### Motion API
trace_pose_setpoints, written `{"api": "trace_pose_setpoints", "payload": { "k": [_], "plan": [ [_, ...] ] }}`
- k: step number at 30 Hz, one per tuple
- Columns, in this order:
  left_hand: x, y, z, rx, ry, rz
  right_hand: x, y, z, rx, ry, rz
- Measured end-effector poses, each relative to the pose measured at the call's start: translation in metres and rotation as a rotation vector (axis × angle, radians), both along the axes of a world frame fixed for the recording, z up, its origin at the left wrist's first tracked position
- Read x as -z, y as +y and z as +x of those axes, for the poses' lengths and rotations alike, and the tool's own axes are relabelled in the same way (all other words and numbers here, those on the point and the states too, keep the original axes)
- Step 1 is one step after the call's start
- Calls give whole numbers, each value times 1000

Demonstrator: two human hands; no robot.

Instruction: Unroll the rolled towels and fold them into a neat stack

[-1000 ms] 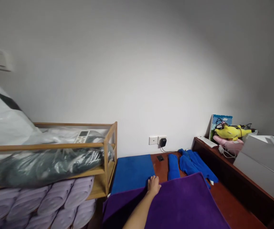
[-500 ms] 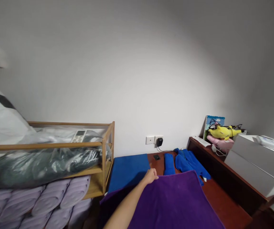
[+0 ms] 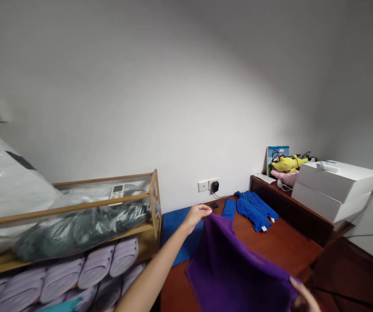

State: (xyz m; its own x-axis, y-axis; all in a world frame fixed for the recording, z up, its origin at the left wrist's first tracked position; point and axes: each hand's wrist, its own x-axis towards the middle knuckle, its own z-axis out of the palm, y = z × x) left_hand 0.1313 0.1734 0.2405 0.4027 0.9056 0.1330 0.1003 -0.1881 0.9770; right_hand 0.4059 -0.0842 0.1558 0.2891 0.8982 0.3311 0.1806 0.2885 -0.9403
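Observation:
A purple cloth (image 3: 238, 264) hangs between my two hands over the front of the reddish-brown desk. My left hand (image 3: 197, 216) pinches its upper left edge, raised above the desk. Low at the right, my right hand (image 3: 303, 294) grips the other end of that edge, partly cut off by the bottom of the view. The cloth sags between the two holds. Behind it a flat blue cloth (image 3: 178, 227) lies on the desk, partly hidden by my left arm. A folded blue cloth (image 3: 228, 209) and a crumpled blue garment (image 3: 254, 210) with white tags lie farther back.
At the left, a wooden rack (image 3: 152, 216) holds plastic-wrapped bundles, a remote control (image 3: 117, 193) and several lilac slippers (image 3: 90, 264). White drawer boxes (image 3: 329, 186) and a yellow plush toy (image 3: 289, 164) stand on the raised shelf at right. A black plug (image 3: 215, 186) sits in the wall socket.
My right hand has come into view, gripping the cloth's right end. The left hand has risen slightly, lifting the cloth into a sag. The view has turned and tilted.

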Motion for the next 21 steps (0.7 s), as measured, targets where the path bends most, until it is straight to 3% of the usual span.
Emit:
{"api": "trace_pose_setpoints", "payload": {
  "k": [2,5,9,12,17,21],
  "plan": [
    [-21,-16,-14,16,-77,-24,-18,5,26,77,89,9],
    [-49,-37,-33,42,-162,-45,-58,20,58,206,386,11],
    [-78,-62,-54,50,-248,-54,-115,40,73,170,440,42],
    [-91,-74,-68,26,-295,-50,-142,51,69,109,455,17],
    [-98,-80,-91,-24,-330,-61,-152,67,66,-56,369,-44],
    [-97,-78,-104,-62,-325,-72,-144,84,65,-47,392,-21]
  ]
}}
